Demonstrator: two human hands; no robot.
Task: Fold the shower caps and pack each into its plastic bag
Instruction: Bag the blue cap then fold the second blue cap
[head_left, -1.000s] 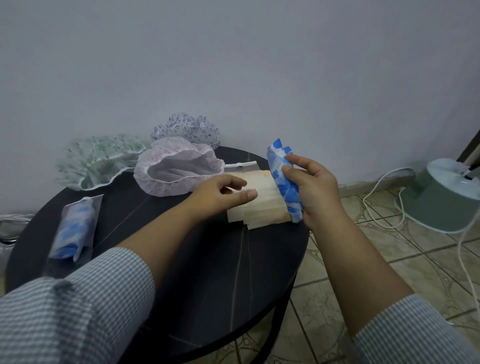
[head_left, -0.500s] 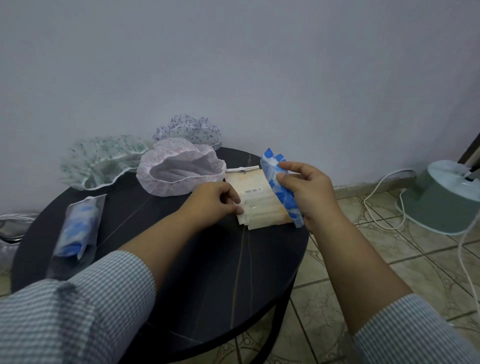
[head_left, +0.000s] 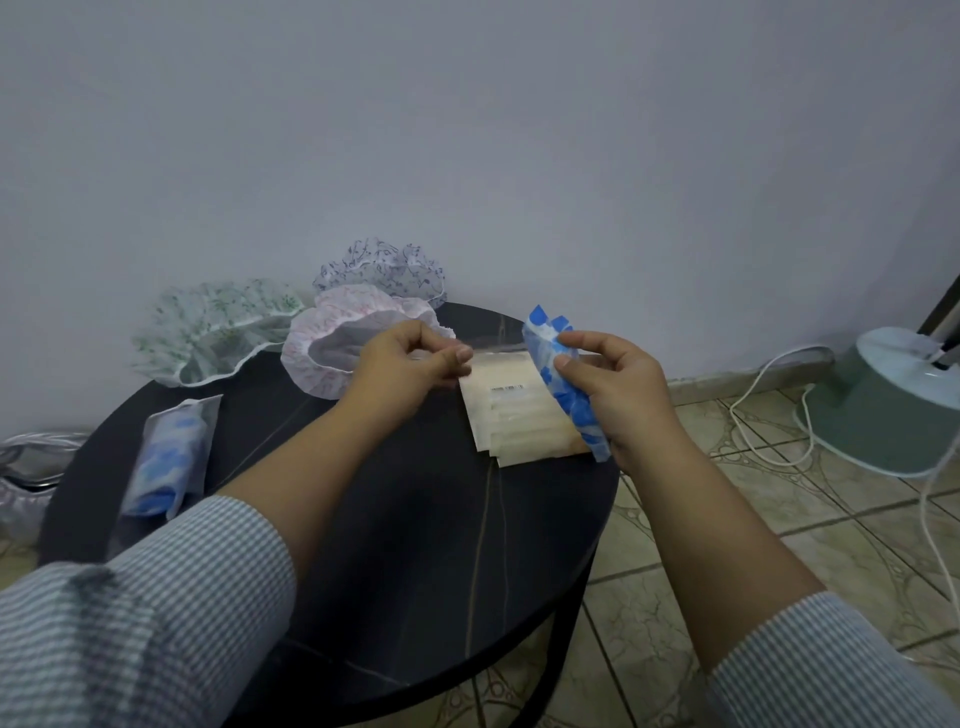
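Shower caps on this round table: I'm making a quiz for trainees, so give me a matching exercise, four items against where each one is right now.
Things:
1. folded blue cap
2. pink cap
3. bagged blue cap
4. stack of plastic bags

Places:
A. lying at the table's left edge
B. held in the right hand
C. lying open behind the left hand
D. flat on the table between the hands

Pairs: 1-B, 2-C, 3-A, 4-D

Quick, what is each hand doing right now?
Left hand: pinching a clear plastic bag off the stack.
Right hand: holding the folded blue shower cap.
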